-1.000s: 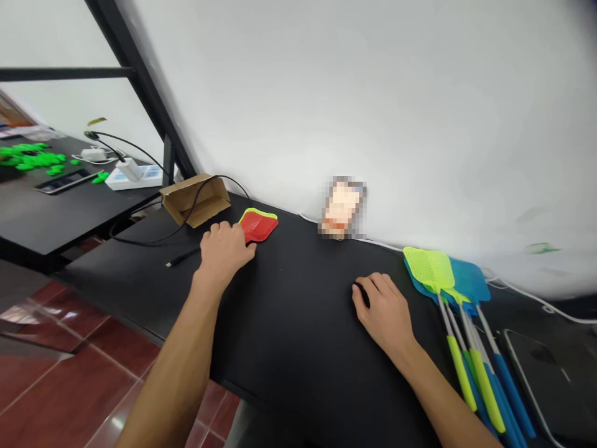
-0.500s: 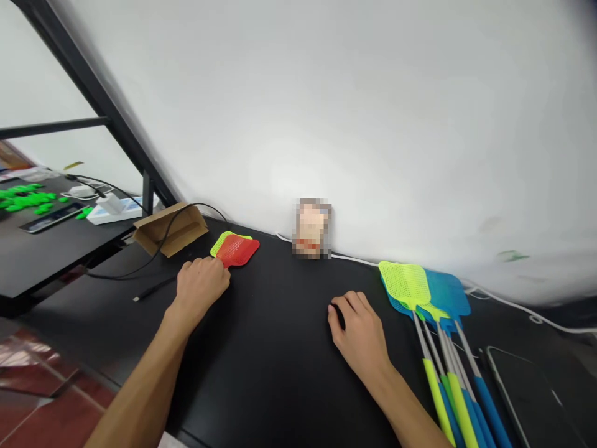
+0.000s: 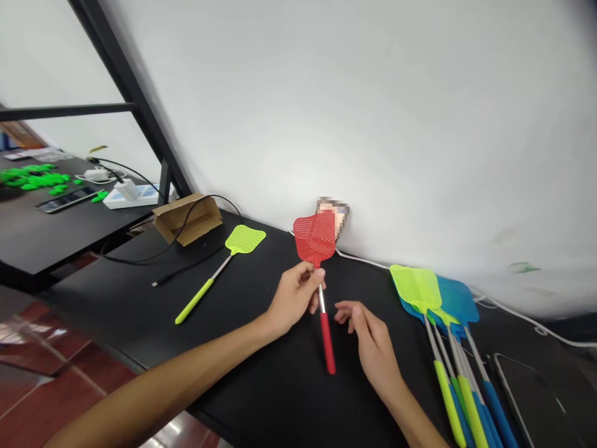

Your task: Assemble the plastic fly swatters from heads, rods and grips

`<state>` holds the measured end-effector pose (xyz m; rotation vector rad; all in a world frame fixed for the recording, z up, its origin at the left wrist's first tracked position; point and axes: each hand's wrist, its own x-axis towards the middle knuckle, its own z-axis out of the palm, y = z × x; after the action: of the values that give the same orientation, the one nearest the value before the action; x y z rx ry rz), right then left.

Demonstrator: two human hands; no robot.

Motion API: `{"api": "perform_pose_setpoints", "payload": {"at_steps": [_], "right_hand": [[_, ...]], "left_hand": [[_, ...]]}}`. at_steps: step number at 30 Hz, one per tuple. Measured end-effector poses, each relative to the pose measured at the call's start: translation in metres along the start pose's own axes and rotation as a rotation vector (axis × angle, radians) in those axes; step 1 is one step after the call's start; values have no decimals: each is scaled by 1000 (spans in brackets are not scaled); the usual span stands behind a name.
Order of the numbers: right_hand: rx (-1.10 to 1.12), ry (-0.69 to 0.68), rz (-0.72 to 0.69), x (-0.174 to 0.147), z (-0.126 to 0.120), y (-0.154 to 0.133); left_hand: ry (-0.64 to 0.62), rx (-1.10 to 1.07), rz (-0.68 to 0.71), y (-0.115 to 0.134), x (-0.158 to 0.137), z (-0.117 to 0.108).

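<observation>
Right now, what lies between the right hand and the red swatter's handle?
Only bare black tabletop shows between the right hand and the red swatter's handle in the head view; they do not touch.

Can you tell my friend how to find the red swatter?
Find the black table along the white wall. Over its middle, the left hand grips the red swatter just below its mesh head. It's the only red one and the only one in a hand; the other swatters lie on the table.
</observation>
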<state>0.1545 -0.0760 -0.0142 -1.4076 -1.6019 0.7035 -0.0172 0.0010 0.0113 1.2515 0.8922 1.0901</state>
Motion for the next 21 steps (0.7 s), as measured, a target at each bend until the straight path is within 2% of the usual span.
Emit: {"api": "perform_pose_setpoints", "payload": {"at_steps": [4, 5, 7, 9, 11, 13, 16, 21], "right_hand": [[632, -128, 380, -14, 15, -17], [777, -144, 463, -16, 17, -20], [1003, -170, 612, -17, 16, -22], [1116, -221, 712, -18, 12, -22], [1162, -293, 777, -18, 7, -22], [1176, -351, 804, -19, 5, -23], [1142, -366, 785, -21, 7, -24], [877, -311, 585, -23, 12, -25]], "left_hand": [[33, -282, -57, -14, -2, 3], [-1, -334, -73, -16, -5, 1], [-150, -391, -104, -18, -12, -2], [-300, -395, -127, -18, -17, -4], [-353, -388, -133, -18, -20, -5], [-325, -381, -131, -17, -21, -6], [-262, -389, -127, -15, -22, -6], [-186, -346, -95, -14, -24, -5]]}}
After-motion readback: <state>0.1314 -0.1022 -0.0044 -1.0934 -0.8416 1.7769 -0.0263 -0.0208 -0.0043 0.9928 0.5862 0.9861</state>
